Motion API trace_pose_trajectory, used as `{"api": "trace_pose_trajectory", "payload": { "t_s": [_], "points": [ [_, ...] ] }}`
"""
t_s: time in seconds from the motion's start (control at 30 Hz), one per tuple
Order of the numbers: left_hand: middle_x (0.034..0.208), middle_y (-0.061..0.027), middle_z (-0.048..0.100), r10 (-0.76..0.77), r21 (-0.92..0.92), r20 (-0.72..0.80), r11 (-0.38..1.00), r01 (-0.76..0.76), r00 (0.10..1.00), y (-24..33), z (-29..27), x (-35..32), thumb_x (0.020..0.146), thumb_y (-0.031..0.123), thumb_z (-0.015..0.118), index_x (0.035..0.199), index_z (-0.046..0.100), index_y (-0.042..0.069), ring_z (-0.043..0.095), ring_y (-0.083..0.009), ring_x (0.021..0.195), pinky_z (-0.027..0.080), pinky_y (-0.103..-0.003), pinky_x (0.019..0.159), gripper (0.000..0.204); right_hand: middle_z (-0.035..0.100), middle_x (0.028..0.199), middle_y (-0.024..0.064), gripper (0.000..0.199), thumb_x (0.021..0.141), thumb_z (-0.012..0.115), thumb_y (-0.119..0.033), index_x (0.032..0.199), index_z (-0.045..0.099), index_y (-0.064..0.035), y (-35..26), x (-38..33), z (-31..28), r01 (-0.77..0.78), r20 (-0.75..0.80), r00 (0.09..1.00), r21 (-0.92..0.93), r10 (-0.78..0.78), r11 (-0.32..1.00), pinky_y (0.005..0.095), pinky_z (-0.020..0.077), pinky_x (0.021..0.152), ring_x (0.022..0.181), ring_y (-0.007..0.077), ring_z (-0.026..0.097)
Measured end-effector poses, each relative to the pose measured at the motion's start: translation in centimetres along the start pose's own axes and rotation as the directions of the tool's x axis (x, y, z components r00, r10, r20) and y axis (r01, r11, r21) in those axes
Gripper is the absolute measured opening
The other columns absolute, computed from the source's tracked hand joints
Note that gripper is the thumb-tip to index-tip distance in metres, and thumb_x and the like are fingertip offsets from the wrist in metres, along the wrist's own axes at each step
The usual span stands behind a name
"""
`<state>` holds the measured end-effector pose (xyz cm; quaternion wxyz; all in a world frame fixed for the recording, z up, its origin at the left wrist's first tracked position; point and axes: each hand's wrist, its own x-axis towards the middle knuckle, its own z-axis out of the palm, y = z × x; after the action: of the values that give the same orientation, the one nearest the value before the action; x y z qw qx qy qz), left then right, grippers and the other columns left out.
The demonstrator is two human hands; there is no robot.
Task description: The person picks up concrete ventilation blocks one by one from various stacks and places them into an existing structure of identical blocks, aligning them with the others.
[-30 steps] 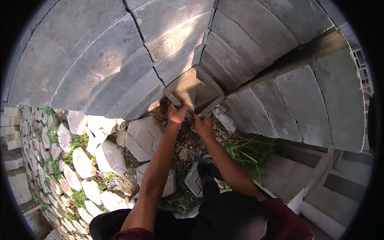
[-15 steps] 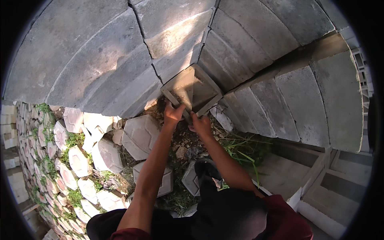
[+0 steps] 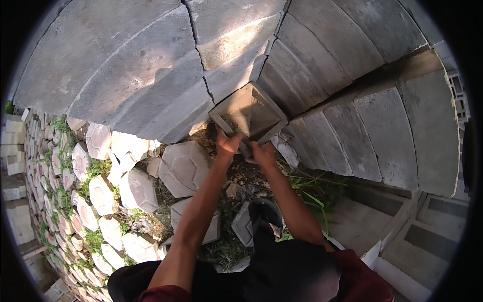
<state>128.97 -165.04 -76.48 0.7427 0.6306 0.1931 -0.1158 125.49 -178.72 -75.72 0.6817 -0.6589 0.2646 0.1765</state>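
Note:
A square grey concrete block (image 3: 269,106) with a raised rim and a recessed face sits low in the corner between two stacks of concrete blocks. My left hand (image 3: 228,142) is closed on its near-left edge, thumb over the rim. Close to the near corner, my right hand (image 3: 262,153) grips the same rim, its thumb on top and its fingers curled below. Sunlight falls across part of the recess, and the rest is in shadow. The underside of the block is hidden.
Stacked concrete slabs (image 3: 136,75) rise at the left, with another stack (image 3: 372,136) at the right. Hexagonal pavers (image 3: 185,168) with grass between them cover the ground at left. More framed concrete blocks (image 3: 427,246) lie at lower right. My shoe (image 3: 265,211) is among the pavers.
The whole view has shifted slightly, so the stacks and pavers appear farther right. Both hands keep their hold on the concrete block, which stays in the corner.

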Motion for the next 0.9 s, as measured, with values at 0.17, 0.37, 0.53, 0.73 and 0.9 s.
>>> {"api": "trace_pose_trajectory", "payload": {
  "t_s": [0.17,0.37,0.53,0.73,0.9],
  "points": [
    [0.119,-0.0163,0.054,-0.123,-0.012,0.0,0.992,0.123,0.992,1.0,-0.5,-1.3,0.078,0.009,0.066,0.136,0.029,0.01,0.06,-0.0346,0.1,0.057,-0.054,0.068,0.069,0.062,0.106,0.0137,0.037,0.086,0.061,-0.017,0.117,0.053,0.0021,-0.2,-1.3,1.0,0.012,-0.066,0.998,-0.01,-0.012,1.0,0.0389,0.0612,0.062,0.091,0.0244,0.065],
    [0.116,-0.0157,0.056,-0.102,0.019,0.059,0.995,0.101,0.993,0.7,-1.8,-1.1,0.077,0.009,0.065,0.129,0.037,0.006,0.063,-0.0302,0.094,0.059,-0.045,0.065,0.059,0.061,0.102,0.0179,0.045,0.081,0.065,-0.017,0.115,0.048,0.0054,1.2,-1.4,2.0,0.037,-0.088,0.996,0.056,-0.032,0.998,0.0377,0.0617,0.058,0.088,0.0276,0.066],
    [0.116,-0.0167,0.055,-0.089,0.025,-0.018,0.996,0.089,0.996,0.1,-2.3,-2.3,0.077,0.011,0.066,0.127,0.039,0.003,0.061,-0.0302,0.098,0.059,-0.044,0.067,0.057,0.062,0.097,0.0179,0.043,0.082,0.064,-0.019,0.114,0.048,0.0049,2.1,-2.0,2.1,0.057,-0.053,0.997,-0.006,-0.057,0.998,0.0366,0.0582,0.06,0.085,0.0258,0.066],
    [0.115,-0.0171,0.055,-0.151,0.041,-0.069,0.987,0.154,0.986,1.1,-1.8,-2.9,0.077,0.012,0.066,0.125,0.039,0.0,0.061,-0.0307,0.099,0.059,-0.045,0.069,0.056,0.062,0.095,0.0186,0.043,0.082,0.064,-0.02,0.113,0.048,0.0061,3.6,-1.7,1.7,0.134,-0.114,0.983,-0.064,-0.141,0.989,0.037,0.054,0.06,0.081,0.0251,0.067],
    [0.114,-0.0164,0.056,-0.065,0.108,-0.106,0.991,0.077,0.992,-1.5,-4.5,-2.9,0.076,0.011,0.066,0.128,0.039,0.0,0.062,-0.0296,0.096,0.059,-0.042,0.066,0.06,0.064,0.09,0.0175,0.04,0.081,0.064,-0.02,0.109,0.051,0.0063,3.2,-3.5,3.5,0.175,-0.1,0.979,-0.017,-0.176,0.984,0.0352,0.0528,0.058,0.075,0.0243,0.067]
  ]
}}
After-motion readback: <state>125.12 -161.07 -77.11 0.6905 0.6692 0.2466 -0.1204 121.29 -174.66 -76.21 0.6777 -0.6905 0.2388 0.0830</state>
